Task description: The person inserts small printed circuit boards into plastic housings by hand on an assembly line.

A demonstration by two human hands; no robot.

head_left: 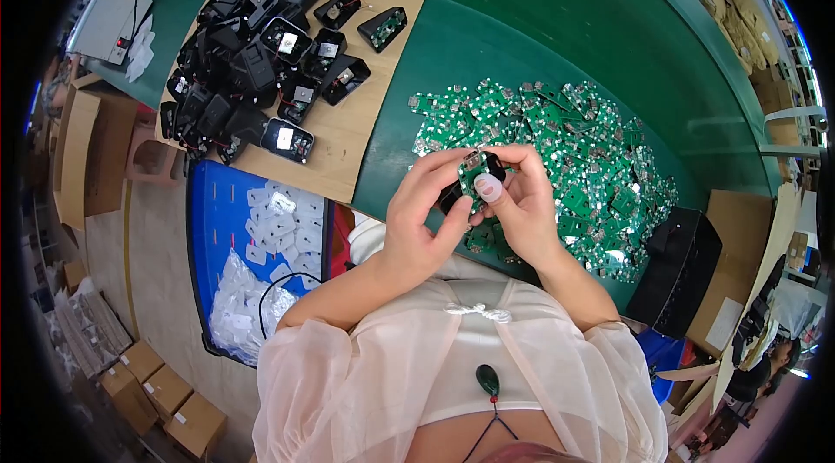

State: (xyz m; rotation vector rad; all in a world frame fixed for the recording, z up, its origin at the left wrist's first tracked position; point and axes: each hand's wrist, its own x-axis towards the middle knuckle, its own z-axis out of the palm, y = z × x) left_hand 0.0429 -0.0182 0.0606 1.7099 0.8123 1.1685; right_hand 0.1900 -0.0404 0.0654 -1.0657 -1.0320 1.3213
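Between both hands, at the near edge of the green table, a black plastic housing with a small green circuit board (472, 169) is held. My left hand (426, 206) grips it from the left, thumb and fingertips on the board's side. My right hand (522, 198) closes round it from the right, the thumb pressed toward the board's face. Fingers hide much of the housing. Just beyond and to the right of the hands spreads a heap of loose green circuit boards (570, 150). At the far left, black housings (252, 67) lie piled on a cardboard sheet (396, 19).
A blue tray (213, 228) at the left holds white plastic pieces (283, 224) and a clear bag (239, 306). A black bin (678, 267) and a cardboard box (739, 246) stand at the right. Brown boxes (165, 389) sit on the floor lower left.
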